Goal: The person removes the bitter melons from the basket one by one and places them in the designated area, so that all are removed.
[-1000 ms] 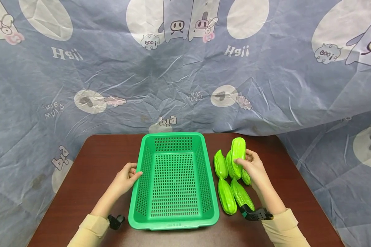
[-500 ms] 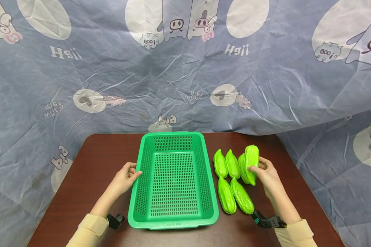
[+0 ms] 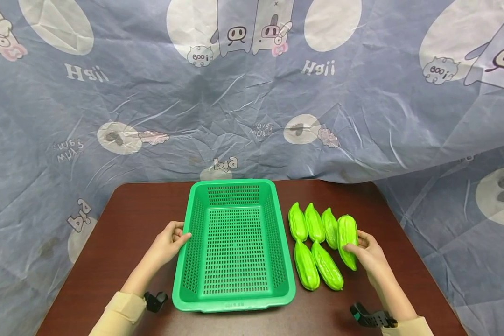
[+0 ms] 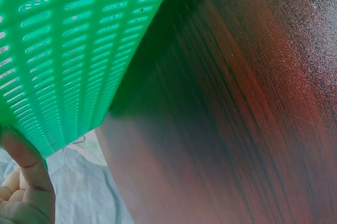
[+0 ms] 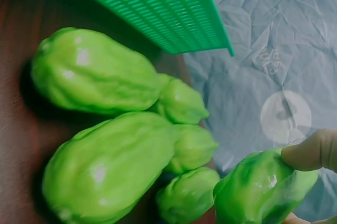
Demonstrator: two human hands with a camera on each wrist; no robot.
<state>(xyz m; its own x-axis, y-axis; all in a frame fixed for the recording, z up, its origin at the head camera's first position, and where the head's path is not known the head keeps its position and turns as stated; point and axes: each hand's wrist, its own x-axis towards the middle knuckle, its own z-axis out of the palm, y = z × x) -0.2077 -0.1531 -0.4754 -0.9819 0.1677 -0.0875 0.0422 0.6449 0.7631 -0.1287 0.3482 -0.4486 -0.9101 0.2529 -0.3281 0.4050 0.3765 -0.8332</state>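
My left hand (image 3: 168,241) grips the left rim of a green plastic basket (image 3: 234,305), thumb over the edge; in the left wrist view a curled finger (image 4: 31,166) shows against the basket's slotted wall (image 4: 68,50). With thumb and fingers my right hand (image 3: 371,254) holds a light green, ridged bitter melon (image 3: 346,233), tilted, at the right end of the group. Other bitter melons lie just left of it: three in a far row, including the nearest one (image 3: 330,228), and two in a near row, one (image 3: 327,268) slanting toward me. The basket has nothing in it.
Everything stands on a dark reddish-brown wooden table (image 3: 122,219) with rounded far corners. A grey-blue printed cloth (image 3: 172,93) hangs behind it and at both sides. The basket's right wall (image 5: 174,18) rises close beside the melons.
My right hand has moved right and toward me with the bitter melon, away from above the other melons, uncovering the far row. My left hand has stayed on the basket rim.
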